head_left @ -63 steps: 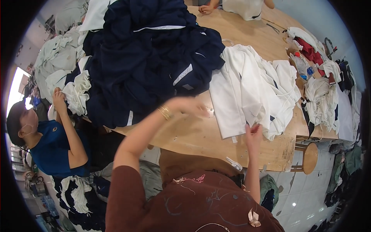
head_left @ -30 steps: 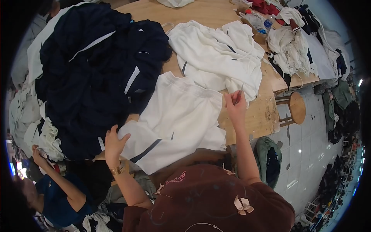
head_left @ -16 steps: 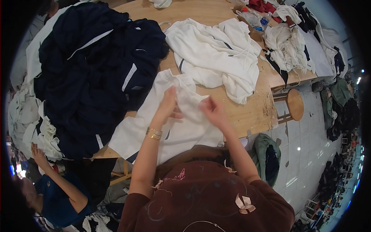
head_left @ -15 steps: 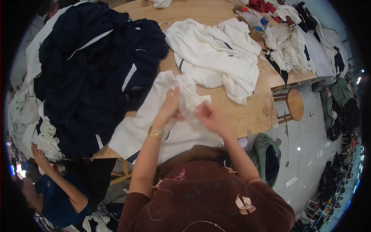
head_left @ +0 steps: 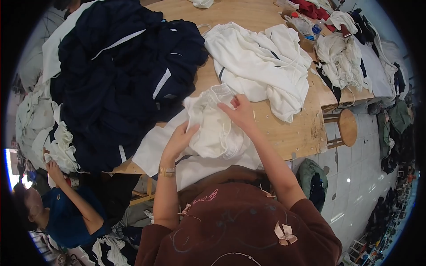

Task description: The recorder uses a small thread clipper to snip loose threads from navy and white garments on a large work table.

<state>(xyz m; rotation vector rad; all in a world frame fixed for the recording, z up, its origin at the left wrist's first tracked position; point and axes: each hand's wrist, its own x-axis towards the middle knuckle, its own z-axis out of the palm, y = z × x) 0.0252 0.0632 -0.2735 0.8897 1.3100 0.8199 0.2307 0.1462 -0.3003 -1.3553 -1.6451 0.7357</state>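
A pair of white pants [head_left: 206, 133] with a gathered elastic waistband lies at the table's near edge, its waist opening spread and facing up. My left hand [head_left: 178, 142] grips the left rim of that opening, thumb towards the inside. On the far right side, my right hand [head_left: 238, 111] is closed with the waistband's edge between thumb and fingers. One flat white leg reaches out to the left under my left wrist, and more white cloth hangs towards my lap. Dark blue trim shows beside my left wrist.
A big heap of navy garments [head_left: 128, 84] covers the left of the wooden table [head_left: 293, 137]. White garments [head_left: 262, 62] lie just beyond the pants. Far right are a clear bottle [head_left: 317, 28] and more cloth; a round wooden stool [head_left: 348, 127] stands below. A co-worker [head_left: 75, 217] handles white cloth at left.
The waistband, narrow and folded before, is now spread into a wide opening. My left hand has moved down and left to its near rim; my right hand has risen to the far edge.
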